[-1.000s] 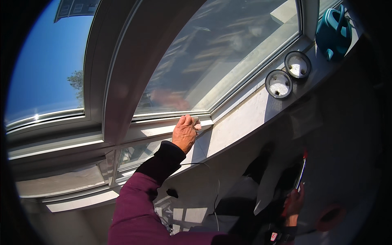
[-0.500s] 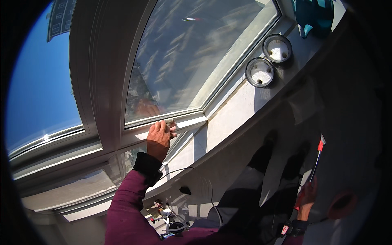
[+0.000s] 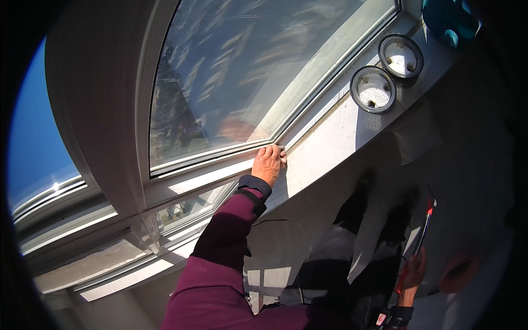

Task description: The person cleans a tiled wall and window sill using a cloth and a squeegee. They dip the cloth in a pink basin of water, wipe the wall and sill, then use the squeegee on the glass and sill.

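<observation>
My left hand [image 3: 268, 164] reaches up in a maroon sleeve and rests on the white window frame [image 3: 209, 176]. Its fingertips press at the lower corner of the glass pane [image 3: 247, 71]. I cannot tell whether anything small lies under the fingers. My right hand [image 3: 413, 272] hangs low at the lower right, in shadow. It is closed around a thin dark tool with a red end [image 3: 426, 220].
Two round glass jars [image 3: 373, 89] [image 3: 401, 55] stand on the white sill [image 3: 330, 137] to the right of the hand. A teal object [image 3: 445, 22] sits at the sill's far end. Dark legs and shoes [image 3: 352, 209] show below.
My left hand has slid right along the lower frame to the pane's corner. The view has swung, so the jars sit more toward the centre.
</observation>
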`<action>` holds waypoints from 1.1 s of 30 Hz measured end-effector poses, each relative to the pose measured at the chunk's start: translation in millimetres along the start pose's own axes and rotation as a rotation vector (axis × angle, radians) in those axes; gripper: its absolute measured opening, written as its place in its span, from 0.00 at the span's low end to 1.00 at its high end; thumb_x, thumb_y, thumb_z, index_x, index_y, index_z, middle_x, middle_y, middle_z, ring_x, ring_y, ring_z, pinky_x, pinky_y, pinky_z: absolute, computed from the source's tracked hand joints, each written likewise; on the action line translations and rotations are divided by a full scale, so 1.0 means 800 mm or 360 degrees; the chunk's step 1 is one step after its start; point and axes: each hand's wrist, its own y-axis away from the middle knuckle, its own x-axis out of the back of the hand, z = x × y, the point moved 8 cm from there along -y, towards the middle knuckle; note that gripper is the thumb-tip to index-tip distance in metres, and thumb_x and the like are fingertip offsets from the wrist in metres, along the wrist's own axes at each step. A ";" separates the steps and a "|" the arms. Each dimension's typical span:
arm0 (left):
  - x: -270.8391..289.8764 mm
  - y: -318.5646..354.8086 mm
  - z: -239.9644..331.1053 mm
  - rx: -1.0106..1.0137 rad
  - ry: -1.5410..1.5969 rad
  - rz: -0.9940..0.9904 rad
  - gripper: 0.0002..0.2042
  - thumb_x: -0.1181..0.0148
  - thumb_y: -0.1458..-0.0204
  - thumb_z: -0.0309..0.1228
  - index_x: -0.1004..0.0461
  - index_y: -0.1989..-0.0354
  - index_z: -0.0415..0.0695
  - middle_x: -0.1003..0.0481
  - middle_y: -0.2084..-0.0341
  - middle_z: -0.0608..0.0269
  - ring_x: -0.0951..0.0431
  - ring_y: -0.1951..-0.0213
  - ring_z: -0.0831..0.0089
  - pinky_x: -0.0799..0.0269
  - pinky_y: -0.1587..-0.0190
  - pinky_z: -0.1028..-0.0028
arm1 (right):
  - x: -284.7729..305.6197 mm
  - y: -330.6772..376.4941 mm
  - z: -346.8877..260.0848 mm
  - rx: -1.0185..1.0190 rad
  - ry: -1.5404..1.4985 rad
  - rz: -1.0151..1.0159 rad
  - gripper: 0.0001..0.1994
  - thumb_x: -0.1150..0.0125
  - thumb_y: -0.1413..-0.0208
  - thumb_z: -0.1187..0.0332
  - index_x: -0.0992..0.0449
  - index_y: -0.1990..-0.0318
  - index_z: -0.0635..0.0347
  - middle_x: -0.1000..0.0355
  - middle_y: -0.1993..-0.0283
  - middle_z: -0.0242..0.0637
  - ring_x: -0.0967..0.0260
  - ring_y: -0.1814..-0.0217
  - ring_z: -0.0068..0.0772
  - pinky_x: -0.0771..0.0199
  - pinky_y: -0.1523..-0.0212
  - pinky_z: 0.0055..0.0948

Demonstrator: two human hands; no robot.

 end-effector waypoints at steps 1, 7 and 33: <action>0.006 0.011 0.019 -0.0190 -0.0870 0.0018 0.14 0.41 0.39 0.37 0.23 0.50 0.44 0.29 0.51 0.61 0.30 0.45 0.65 0.35 0.41 0.65 | -0.013 0.001 -0.008 0.0045 -0.0016 -0.0043 0.34 0.38 0.29 0.62 0.40 0.19 0.51 0.27 0.70 0.33 0.34 0.83 0.21 0.34 0.85 0.24; 0.136 0.121 0.150 -0.0204 -0.1988 0.0231 0.19 0.44 0.42 0.35 0.21 0.46 0.39 0.28 0.45 0.53 0.29 0.42 0.60 0.34 0.38 0.63 | -0.068 0.017 -0.066 0.0163 0.0122 -0.0207 0.31 0.42 0.27 0.64 0.41 0.19 0.50 0.28 0.70 0.31 0.35 0.83 0.20 0.35 0.85 0.23; -0.003 0.047 0.079 -0.0032 -0.1480 0.0797 0.18 0.46 0.34 0.34 0.26 0.40 0.38 0.26 0.41 0.55 0.28 0.37 0.63 0.34 0.37 0.65 | -0.014 0.011 -0.047 0.0087 0.0407 -0.0039 0.32 0.42 0.29 0.68 0.40 0.20 0.52 0.29 0.71 0.31 0.34 0.81 0.22 0.34 0.83 0.26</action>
